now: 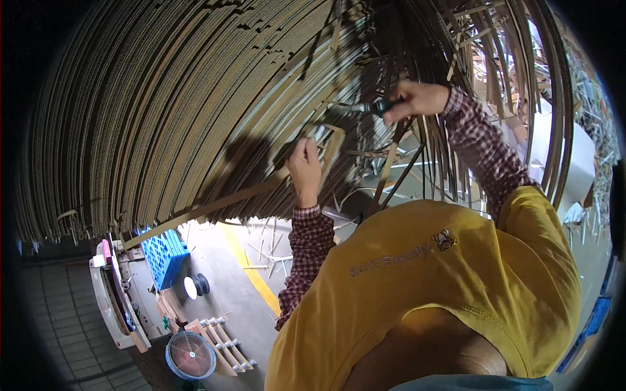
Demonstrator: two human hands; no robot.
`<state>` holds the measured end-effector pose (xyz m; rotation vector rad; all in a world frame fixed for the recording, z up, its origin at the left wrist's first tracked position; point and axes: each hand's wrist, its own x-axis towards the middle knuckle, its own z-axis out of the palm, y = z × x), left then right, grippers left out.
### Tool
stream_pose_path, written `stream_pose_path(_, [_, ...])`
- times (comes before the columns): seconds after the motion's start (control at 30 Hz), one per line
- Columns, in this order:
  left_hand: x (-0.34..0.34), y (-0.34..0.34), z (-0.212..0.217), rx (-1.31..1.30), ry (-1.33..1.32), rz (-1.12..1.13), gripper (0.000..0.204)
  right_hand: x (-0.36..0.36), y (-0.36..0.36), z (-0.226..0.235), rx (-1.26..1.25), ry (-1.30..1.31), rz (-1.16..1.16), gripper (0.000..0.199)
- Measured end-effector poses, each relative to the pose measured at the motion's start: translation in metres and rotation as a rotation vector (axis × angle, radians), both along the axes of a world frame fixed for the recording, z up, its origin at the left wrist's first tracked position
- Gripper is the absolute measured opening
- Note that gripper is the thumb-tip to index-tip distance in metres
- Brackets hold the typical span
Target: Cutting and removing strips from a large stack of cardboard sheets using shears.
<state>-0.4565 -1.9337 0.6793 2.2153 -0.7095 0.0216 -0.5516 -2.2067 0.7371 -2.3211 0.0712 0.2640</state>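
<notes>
In front of me stands a large stack of brown corrugated cardboard (176, 111), its many cut edges turned towards me. My left hand (304, 171) is closed at the lower right part of the stack, pinching a long cardboard strip (222, 205) that runs off to the lower left. Just above its fingers is a bent piece of cardboard (336, 146). My right hand (420, 101), farther right, is wrapped round a dark-handled tool (378, 106) with a thin metallic front end pointing left at the stack. Motion blurs that tool, so its exact kind does not show.
Loose cardboard strips (557, 98) hang down at the right. Scraps lie on the grey floor (228, 287), which bears a yellow line (257, 277). At lower left are a blue plastic pallet (163, 254), a round fan (190, 355) and a pale-framed cart (114, 306).
</notes>
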Motion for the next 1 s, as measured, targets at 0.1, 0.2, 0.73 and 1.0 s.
stream_pose_path(0.1, [-0.005,0.002,-0.007,0.030,0.039,-0.020,0.021,0.029,0.009,-0.001,0.056,-0.284,-0.191,0.050])
stream_pose_path(0.2, [-0.011,-0.002,0.000,-0.062,-0.082,-0.053,0.020,0.066,0.035,-0.002,0.128,-0.180,-0.204,0.054])
stream_pose_path(0.73, [-0.016,-0.041,-0.003,-0.512,0.168,-0.257,0.040,-0.093,-0.011,-0.068,0.373,0.075,0.245,0.046])
stream_pose_path(1.0, [-0.007,-0.067,0.029,-0.638,0.206,-0.275,0.058,0.061,0.046,0.001,0.216,-0.137,-0.092,0.049])
